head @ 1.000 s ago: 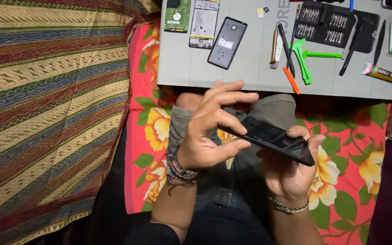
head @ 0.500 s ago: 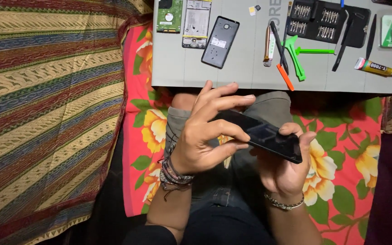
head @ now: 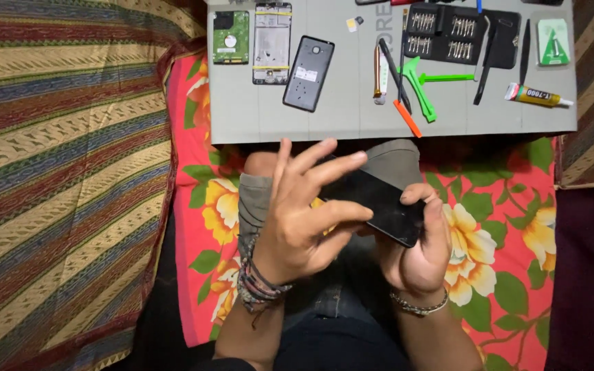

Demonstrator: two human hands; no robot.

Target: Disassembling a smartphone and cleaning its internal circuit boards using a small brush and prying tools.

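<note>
Both my hands on one black phone, over my lap.
My left hand (head: 297, 220) pinches the black phone (head: 379, 203) with fingers splayed; my right hand (head: 417, 251) grips its lower end. Beyond the phone, the grey mat (head: 338, 117) carries one grey back cover (head: 309, 73), one glue tube (head: 537, 95).

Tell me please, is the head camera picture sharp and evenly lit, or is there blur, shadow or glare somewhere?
Head view: the grey work mat at the top is evenly lit and sharp; a dark shadow lies under its near edge; the left hand is slightly soft at its fingertips; the black phone shows no clear glare; the lower corners fall into darkness.
</note>
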